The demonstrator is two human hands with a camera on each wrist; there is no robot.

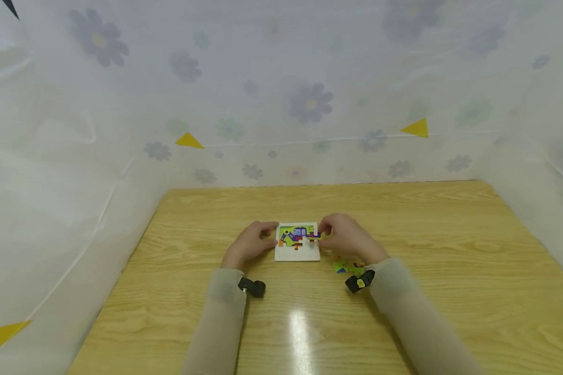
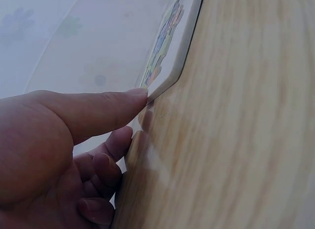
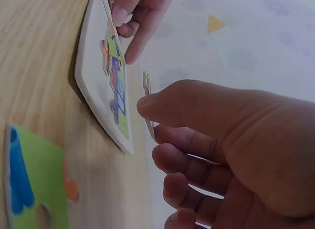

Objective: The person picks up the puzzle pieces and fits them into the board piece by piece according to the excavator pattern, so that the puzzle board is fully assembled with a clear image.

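Note:
A white puzzle tray [image 1: 297,254] lies on the table with several joined pieces in its upper part, showing a blue and purple vehicle on green [image 1: 300,232]. At the tray's left edge is my left hand [image 1: 251,242]; in the left wrist view its extended thumb [image 2: 110,108] touches the tray's rim [image 2: 172,74]. Just off the tray's right side, my right hand [image 1: 349,237] pinches a thin puzzle piece [image 3: 147,86] between thumb and index finger. That piece is seen edge-on in the right wrist view, so its picture is hidden there.
Loose green puzzle pieces [image 1: 342,267] lie on the table below my right wrist; one [image 3: 47,165] shows blue and orange parts. The wooden table [image 1: 169,312] is bounded by flowered white sheeting [image 1: 272,104] at the back and sides.

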